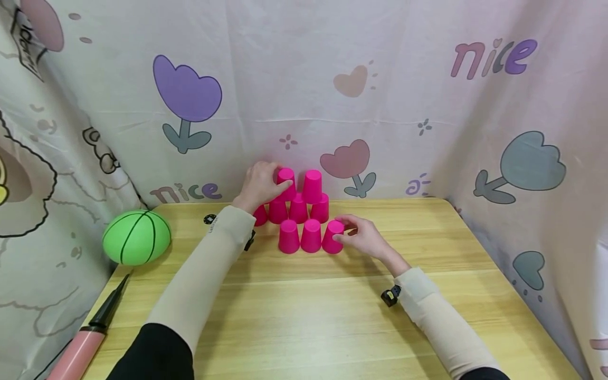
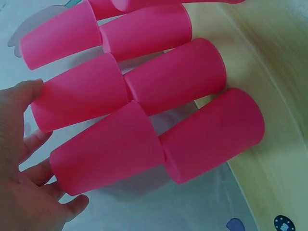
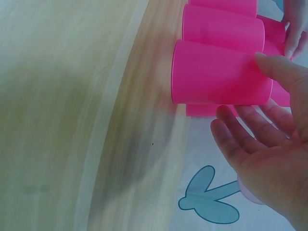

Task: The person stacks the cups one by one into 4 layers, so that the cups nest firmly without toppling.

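Pink cups stand upside down in two groups. In the back group, an upper row with a middle upper cup and a left upper cup rests on a lower row. My left hand is at this upper row, its thumb on the top edge of the middle upper cup and its fingers curled behind. In front stand three more cups side by side, with a left front cup and a middle front cup. My right hand holds the right front cup, thumb on one side and fingers on the other.
A green ball with black lines sits at the table's left edge. Below it lies a pink pump with a black nozzle. The wooden table meets a patterned curtain right behind the cups.
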The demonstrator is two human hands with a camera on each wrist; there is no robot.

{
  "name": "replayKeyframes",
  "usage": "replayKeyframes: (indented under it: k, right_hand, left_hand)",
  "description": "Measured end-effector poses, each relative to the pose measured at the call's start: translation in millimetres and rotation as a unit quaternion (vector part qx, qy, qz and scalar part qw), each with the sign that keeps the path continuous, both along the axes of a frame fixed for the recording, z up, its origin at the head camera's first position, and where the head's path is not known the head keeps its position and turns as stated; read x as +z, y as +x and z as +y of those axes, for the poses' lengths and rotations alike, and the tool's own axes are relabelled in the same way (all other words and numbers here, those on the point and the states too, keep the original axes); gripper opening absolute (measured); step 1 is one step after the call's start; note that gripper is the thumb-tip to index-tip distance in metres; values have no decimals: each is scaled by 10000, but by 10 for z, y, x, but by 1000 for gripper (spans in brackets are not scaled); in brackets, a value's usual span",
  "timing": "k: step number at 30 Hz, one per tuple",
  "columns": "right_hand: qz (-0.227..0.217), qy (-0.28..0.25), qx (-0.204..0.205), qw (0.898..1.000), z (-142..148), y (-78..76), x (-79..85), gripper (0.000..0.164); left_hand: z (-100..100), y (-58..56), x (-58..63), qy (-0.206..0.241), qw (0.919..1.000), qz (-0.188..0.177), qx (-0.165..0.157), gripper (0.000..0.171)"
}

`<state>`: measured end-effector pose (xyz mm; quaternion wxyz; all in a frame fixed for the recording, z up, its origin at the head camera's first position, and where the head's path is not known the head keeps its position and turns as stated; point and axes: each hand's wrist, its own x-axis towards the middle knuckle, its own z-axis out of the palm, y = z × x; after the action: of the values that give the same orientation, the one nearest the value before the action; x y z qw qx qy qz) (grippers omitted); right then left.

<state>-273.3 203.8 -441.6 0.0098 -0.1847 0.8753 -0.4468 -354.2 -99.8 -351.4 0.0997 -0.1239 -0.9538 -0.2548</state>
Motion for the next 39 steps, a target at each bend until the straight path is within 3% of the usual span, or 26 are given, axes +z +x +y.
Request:
replayKeyframes:
  k: [25, 32, 39]
  right_hand:
    - [-44, -64, -40, 10000, -23, 17, -21, 56]
    - [-49, -2, -130, 9999, -33, 21, -22, 47]
    - [124, -220, -337, 9991, 5, -20, 122, 51]
  left_hand:
    - [-29, -69, -35, -101, 9999, -5, -82, 67]
    - [-142, 1, -16, 98, 9997, 101, -192, 70]
    - [-316, 201, 21, 730, 9965, 284, -292, 68]
